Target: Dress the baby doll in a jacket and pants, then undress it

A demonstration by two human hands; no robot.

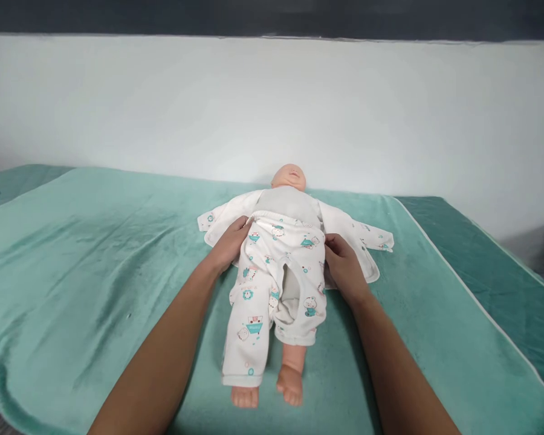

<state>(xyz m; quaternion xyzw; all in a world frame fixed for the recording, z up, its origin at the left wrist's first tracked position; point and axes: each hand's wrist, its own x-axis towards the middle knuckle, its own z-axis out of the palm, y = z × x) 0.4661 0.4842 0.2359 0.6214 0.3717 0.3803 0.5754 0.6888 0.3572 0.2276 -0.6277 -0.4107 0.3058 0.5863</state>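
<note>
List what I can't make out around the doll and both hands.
All in the head view:
Some fingertips of the left hand and right hand: hidden by the split-crotch pants and the hands themselves.
Arms of the doll: unseen; the jacket sleeves may cover them.
Left forearm and right forearm: cut off by the bottom edge.
Lettering on the pants: too small to read.

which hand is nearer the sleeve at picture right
Right. The right hand is just below-left of that sleeve; the left hand is farther, across the trousers.
</note>
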